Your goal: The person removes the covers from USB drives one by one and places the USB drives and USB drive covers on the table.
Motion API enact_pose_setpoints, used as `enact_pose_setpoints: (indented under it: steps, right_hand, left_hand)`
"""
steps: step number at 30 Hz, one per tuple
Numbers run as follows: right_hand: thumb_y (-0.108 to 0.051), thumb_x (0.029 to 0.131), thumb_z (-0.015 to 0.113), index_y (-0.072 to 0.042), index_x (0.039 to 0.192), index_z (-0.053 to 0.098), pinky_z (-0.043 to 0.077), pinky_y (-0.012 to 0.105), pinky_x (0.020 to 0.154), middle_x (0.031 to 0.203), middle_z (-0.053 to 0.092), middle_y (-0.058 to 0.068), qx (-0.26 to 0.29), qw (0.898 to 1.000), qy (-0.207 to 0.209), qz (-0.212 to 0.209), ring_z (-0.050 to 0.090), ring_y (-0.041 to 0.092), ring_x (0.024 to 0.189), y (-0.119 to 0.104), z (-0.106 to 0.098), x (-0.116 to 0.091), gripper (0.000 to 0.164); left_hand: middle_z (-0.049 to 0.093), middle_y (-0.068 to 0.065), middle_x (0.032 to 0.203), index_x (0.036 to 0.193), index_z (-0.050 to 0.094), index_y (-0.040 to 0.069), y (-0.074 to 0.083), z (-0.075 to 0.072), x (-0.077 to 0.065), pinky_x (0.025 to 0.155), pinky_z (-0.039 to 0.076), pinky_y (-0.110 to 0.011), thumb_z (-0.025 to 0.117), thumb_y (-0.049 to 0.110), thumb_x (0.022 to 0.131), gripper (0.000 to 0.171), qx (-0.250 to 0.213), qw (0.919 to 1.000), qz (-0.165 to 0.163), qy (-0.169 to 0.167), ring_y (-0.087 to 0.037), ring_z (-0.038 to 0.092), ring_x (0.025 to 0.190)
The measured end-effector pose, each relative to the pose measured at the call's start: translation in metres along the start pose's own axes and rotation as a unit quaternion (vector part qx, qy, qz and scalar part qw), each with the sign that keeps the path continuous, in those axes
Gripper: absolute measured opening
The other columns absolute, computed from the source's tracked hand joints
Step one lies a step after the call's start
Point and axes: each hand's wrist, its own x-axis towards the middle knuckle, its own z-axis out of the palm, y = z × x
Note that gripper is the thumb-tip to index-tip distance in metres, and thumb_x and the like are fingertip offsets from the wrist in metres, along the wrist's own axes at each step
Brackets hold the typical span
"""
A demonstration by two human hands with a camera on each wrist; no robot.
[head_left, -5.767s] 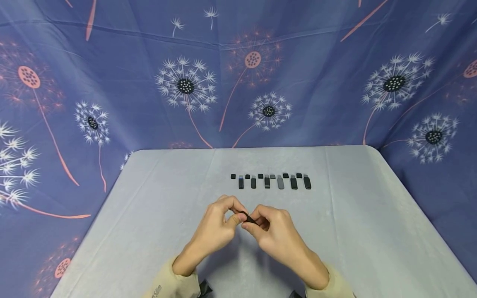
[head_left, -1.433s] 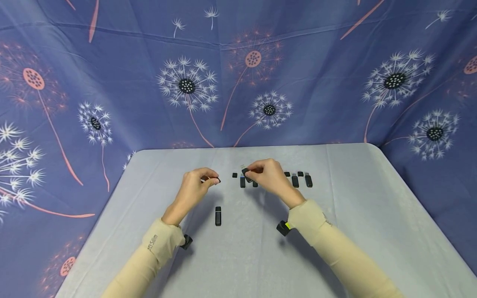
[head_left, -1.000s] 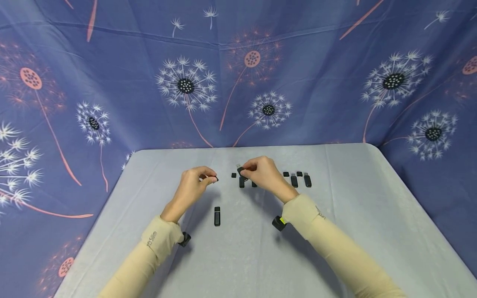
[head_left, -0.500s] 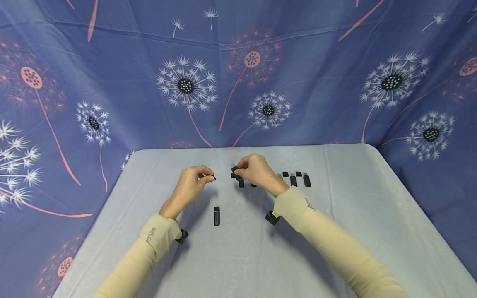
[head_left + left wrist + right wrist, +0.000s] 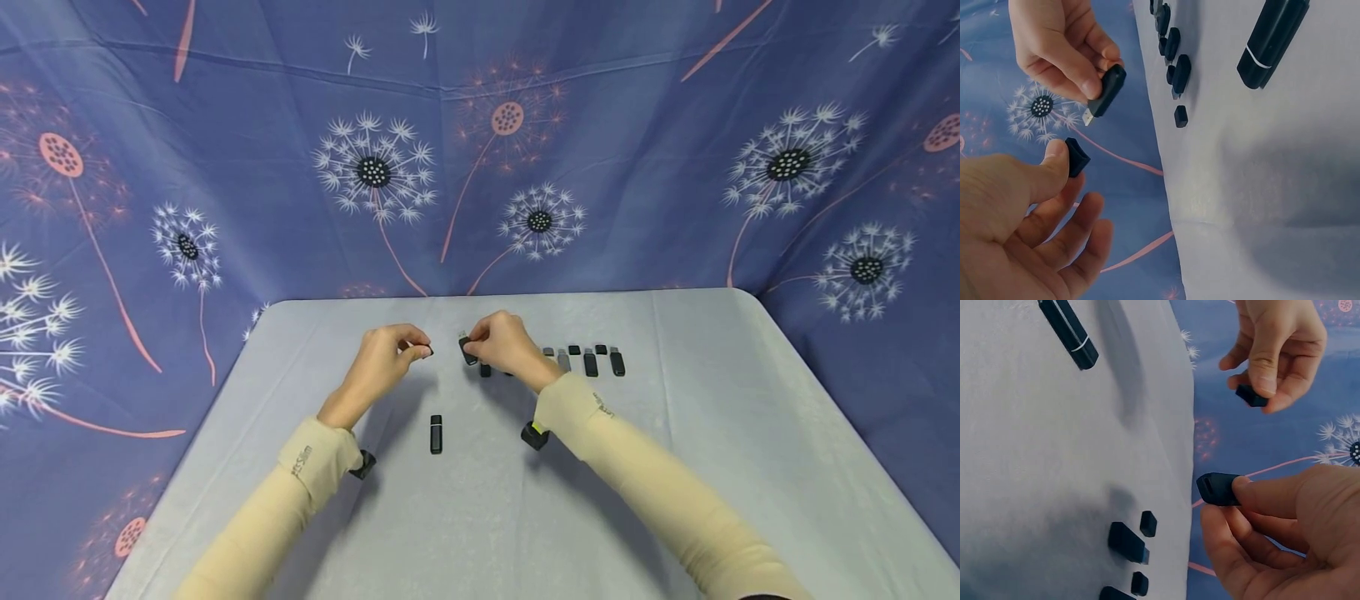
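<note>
My left hand pinches a small black USB stick cap between thumb and forefinger, above the table. In my right hand a black USB stick is held by thumb and fingers, its metal plug bare and pointing away from me. Cap and stick are apart, the stick to the right of the cap. A capped black USB stick with a light band lies on the table nearer to me, between the two forearms.
Behind and right of my right hand runs a row of uncapped USB sticks, each with a cap near its plug; my hand hides part of it. The pale table ends at a blue flowered cloth.
Earlier both hands worked together on a black stick; now a capped stick lies on the table. Lately my right hand has carried the uncapped stick leftward, while the left hand shifted slightly.
</note>
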Motion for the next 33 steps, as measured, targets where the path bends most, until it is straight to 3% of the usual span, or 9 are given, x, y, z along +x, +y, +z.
enact_pose_setpoints:
  steps: [4, 11, 18, 27, 33]
  right_hand:
    - [-0.018, 0.095, 0.077, -0.003, 0.112, 0.077, 0.059, 0.03, 0.065, 0.096, 0.078, 0.01, 0.007, 1.0, 0.004, 0.007, 0.072, 0.013, 0.069, 0.002, 0.005, 0.006, 0.023]
    - [-0.014, 0.094, 0.077, 0.001, 0.112, 0.074, 0.059, 0.031, 0.065, 0.087, 0.077, 0.012, 0.034, 0.999, -0.002, 0.026, 0.077, 0.031, 0.081, 0.002, 0.016, 0.013, 0.023]
    - [-0.013, 0.091, 0.08, 0.0, 0.101, 0.077, 0.059, 0.029, 0.061, 0.077, 0.077, 0.01, 0.032, 0.998, 0.012, 0.046, 0.075, 0.019, 0.066, 0.002, 0.027, 0.021, 0.016]
    - [-0.011, 0.092, 0.079, -0.003, 0.091, 0.074, 0.055, 0.029, 0.058, 0.068, 0.073, 0.008, 0.013, 0.997, 0.007, 0.072, 0.074, 0.025, 0.069, 0.002, 0.038, 0.024, 0.009]
    - [-0.011, 0.09, 0.081, -0.005, 0.082, 0.072, 0.059, 0.033, 0.07, 0.063, 0.072, 0.007, -0.003, 0.996, 0.013, 0.091, 0.072, 0.02, 0.062, 0.0, 0.045, 0.029, 0.014]
  left_hand:
    - [0.079, -0.002, 0.093, 0.098, 0.079, 0.012, 0.0, 0.0, 0.002, 0.064, 0.051, -0.031, 0.077, 0.016, 0.093, 0.006, 0.007, 1.0, 0.002, -0.006, -0.019, 0.068, 0.081]
    - [0.078, -0.001, 0.092, 0.098, 0.079, 0.013, 0.001, 0.002, 0.007, 0.066, 0.052, -0.031, 0.077, 0.017, 0.094, 0.006, 0.016, 0.9996, -0.004, -0.023, -0.019, 0.067, 0.08]
    - [0.079, -0.002, 0.092, 0.098, 0.079, 0.01, -0.005, 0.007, 0.011, 0.066, 0.054, -0.032, 0.077, 0.014, 0.093, 0.006, 0.017, 0.999, -0.008, -0.04, -0.016, 0.069, 0.076]
    - [0.078, -0.004, 0.091, 0.098, 0.08, 0.006, -0.019, 0.013, 0.011, 0.065, 0.055, -0.032, 0.077, 0.013, 0.093, 0.009, 0.036, 0.9971, -0.007, -0.066, -0.014, 0.068, 0.073]
    - [0.078, -0.004, 0.093, 0.098, 0.08, 0.006, -0.02, 0.017, 0.012, 0.068, 0.057, -0.032, 0.077, 0.012, 0.093, 0.008, 0.044, 0.9963, -0.002, -0.073, -0.015, 0.069, 0.077]
